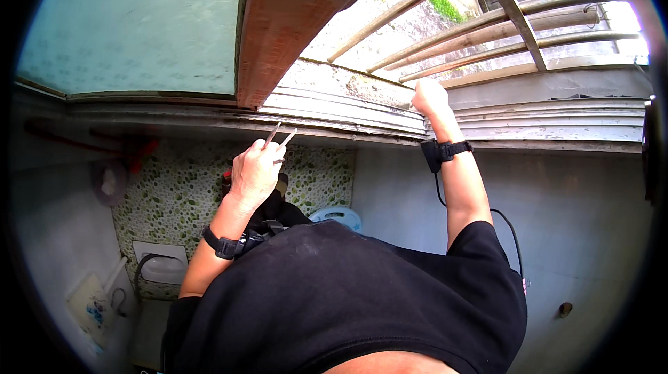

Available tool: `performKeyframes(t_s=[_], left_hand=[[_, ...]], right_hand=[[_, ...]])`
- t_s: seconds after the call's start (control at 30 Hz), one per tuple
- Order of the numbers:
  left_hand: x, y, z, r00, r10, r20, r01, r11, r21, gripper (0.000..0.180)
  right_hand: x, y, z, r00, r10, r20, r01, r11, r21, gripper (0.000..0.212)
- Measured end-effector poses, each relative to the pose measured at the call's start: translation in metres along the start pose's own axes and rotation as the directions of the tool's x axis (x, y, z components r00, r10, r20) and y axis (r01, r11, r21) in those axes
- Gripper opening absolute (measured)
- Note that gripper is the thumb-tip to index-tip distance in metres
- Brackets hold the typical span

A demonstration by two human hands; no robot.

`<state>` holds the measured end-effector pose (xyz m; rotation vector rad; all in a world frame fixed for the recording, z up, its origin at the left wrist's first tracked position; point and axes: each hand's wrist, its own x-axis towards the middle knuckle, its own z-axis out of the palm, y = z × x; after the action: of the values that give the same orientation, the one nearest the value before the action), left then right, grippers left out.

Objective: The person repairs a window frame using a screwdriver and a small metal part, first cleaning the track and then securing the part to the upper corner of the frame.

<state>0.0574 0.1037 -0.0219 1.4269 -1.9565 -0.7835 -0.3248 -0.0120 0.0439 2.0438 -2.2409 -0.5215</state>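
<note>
My left hand is closed around a slim tool with two thin pointed prongs, spread apart. I cannot make out its exact kind. The prongs point up toward the near edge of the window track. My right arm reaches farther out over the pale sliding-window rails. My right hand is curled into a fist at the far side of the rails, close to the metal window bars. Its fingers face away from me, and anything in them is hidden.
A frosted window pane and its brownish frame fill the upper left. A pebble-patterned floor lies below the sill, with a light-blue plastic stool. A white fixture sits at lower left. A cable trails from my right wrist strap.
</note>
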Motion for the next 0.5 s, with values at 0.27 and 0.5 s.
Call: performKeyframes(t_s=[0.27,0.5], left_hand=[[0.001,0.003,0.005,1.000,0.024,0.009,-0.024,1.000,0.010,0.011],[-0.001,0.003,0.003,1.000,0.015,0.000,-0.015,1.000,0.005,0.011]], right_hand=[[0.004,-0.038,-0.001,0.988,-0.145,-0.048,0.149,0.985,0.083,0.017],[0.008,-0.024,-0.012,0.994,-0.065,-0.090,0.082,0.978,0.194,0.021]])
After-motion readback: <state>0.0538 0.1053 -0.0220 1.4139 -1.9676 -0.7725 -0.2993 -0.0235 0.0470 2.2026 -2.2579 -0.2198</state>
